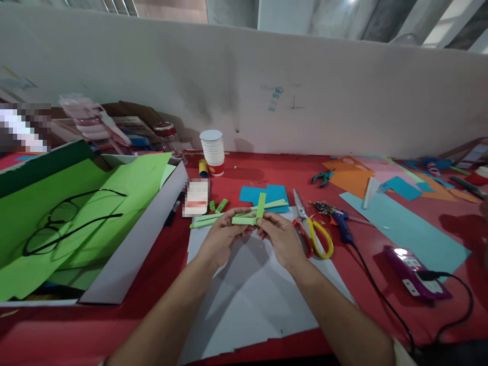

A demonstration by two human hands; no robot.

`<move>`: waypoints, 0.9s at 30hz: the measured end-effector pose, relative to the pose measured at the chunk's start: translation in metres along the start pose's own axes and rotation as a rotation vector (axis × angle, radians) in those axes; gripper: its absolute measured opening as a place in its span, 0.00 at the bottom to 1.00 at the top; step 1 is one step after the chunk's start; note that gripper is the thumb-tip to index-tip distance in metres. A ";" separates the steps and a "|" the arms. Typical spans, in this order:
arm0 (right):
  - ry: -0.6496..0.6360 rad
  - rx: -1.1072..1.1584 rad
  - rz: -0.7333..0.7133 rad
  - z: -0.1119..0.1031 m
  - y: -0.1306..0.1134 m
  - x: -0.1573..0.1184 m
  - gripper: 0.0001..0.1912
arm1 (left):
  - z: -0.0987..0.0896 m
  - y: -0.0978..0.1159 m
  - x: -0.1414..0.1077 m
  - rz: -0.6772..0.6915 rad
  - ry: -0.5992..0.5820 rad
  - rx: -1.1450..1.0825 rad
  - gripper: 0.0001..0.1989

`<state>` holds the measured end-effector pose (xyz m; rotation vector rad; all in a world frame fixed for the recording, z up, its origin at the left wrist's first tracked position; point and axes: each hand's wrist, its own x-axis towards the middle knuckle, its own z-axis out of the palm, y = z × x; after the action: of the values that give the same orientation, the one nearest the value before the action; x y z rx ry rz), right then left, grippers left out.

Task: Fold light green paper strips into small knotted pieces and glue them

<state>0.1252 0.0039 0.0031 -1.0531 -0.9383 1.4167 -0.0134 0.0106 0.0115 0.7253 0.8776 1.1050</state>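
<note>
Between my two hands, above a white sheet (251,290), are light green paper strips (244,220) that cross at a right angle, one lying sideways and one pointing up. My left hand (225,231) pinches the sideways part from the left. With closed fingertips my right hand (277,233) grips near the corner where the strips meet. Behind my hands lie more long green strips (208,219) and blue paper pieces (277,193). Two small folded green paper pieces (221,205) rest left of them. Scissors (313,234) with red and yellow handles lie just right of my right hand.
On the left stands an open box (133,249) with green sheets and black eyeglasses (57,218). A paper cup (212,152) stands at the back. To the right are a blue glue gun (343,223), its black cord, a purple device (415,274), green-handled pliers (323,178) and coloured paper (404,229).
</note>
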 end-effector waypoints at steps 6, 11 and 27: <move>-0.019 0.001 -0.031 0.000 0.004 0.000 0.07 | 0.000 -0.003 0.002 -0.019 0.006 0.015 0.13; -0.001 -0.039 -0.046 0.000 0.008 0.000 0.07 | -0.001 -0.006 0.002 0.019 -0.001 0.022 0.12; 0.012 -0.005 -0.041 0.005 0.014 -0.002 0.10 | 0.003 -0.013 0.003 -0.028 0.096 -0.056 0.15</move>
<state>0.1168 0.0001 -0.0086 -1.0392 -0.9507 1.3734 -0.0041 0.0091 0.0010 0.6163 0.9317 1.1420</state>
